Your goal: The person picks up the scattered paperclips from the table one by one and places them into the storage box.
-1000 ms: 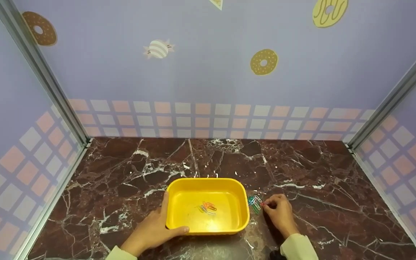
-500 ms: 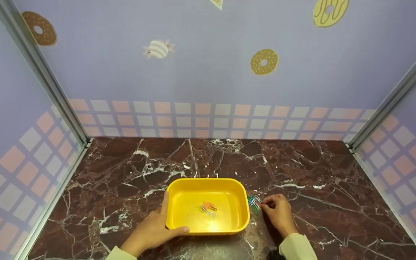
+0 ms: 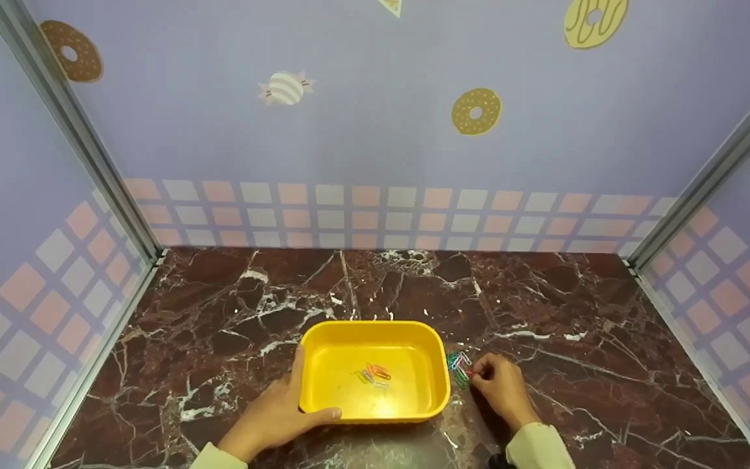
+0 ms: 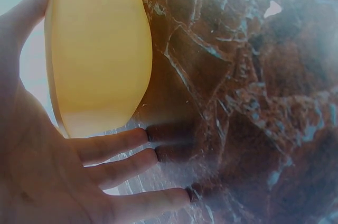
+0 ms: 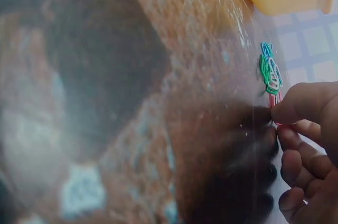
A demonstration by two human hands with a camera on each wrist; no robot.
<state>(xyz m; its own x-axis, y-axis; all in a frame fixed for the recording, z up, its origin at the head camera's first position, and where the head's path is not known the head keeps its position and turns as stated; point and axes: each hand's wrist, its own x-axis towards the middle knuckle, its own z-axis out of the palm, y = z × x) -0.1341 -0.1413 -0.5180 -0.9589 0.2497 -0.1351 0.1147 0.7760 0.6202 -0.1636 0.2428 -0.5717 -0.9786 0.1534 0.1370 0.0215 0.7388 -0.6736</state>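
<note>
My left hand (image 3: 280, 404) rests against the left near corner of a yellow plastic tray (image 3: 440, 391), thumb along its front rim. In the left wrist view its fingers (image 4: 119, 142) stretch out straight, tips down by the tabletop. Several paper clips (image 3: 375, 374), orange, green and white among them, lie inside the tray. Outside its right wall is a small pile of blue, green and white paper clips (image 3: 458, 366). Beside that pile my right hand (image 3: 500, 384) pinches a red paper clip (image 5: 272, 100) between thumb and forefinger, its other fingers curled.
The tray stands on a dark reddish-brown marble-patterned tabletop (image 3: 583, 378). A lilac back wall (image 3: 375, 130) with donut and candy pictures closes off the far side. Side panels with metal corner posts (image 3: 82, 150) bound the left and right.
My right hand has shifted slightly beside the pile, staying at the red paper clip. The left hand and tray have kept their places.
</note>
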